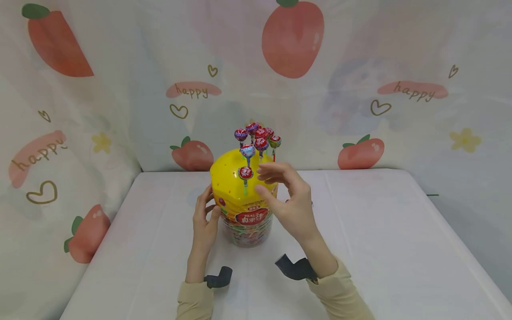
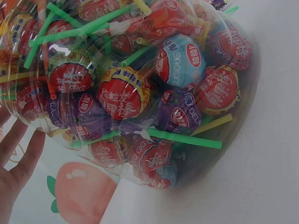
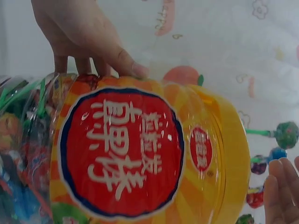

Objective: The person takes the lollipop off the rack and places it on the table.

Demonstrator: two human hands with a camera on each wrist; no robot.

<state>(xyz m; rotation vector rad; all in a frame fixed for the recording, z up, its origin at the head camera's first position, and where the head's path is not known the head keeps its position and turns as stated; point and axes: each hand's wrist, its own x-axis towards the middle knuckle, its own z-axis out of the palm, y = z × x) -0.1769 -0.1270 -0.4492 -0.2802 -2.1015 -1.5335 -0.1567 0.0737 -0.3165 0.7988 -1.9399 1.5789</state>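
A clear plastic candy jar (image 1: 251, 235) with a yellow lid (image 1: 226, 171) stands upright on the table. Several wrapped lollipops (image 1: 261, 144) stick up from the lid, the nearest one being a red-wrapped lollipop (image 1: 246, 173). My left hand (image 1: 205, 226) grips the jar's left side; in the right wrist view its thumb (image 3: 135, 70) lies against the label. Beside the front lollipops, my right hand (image 1: 294, 209) is raised with thumb and fingers apart, and nothing shows between them. Through the jar wall, the left wrist view shows more wrapped lollipops (image 2: 124, 93) lying loose inside.
A white cloth covers the table (image 1: 372, 240). Behind it hangs a printed backdrop (image 1: 248, 49) with fruit, hearts and the word "happy". Black bands (image 1: 294, 268) sit on both wrists. Something small, mostly hidden, lies behind the right hand.
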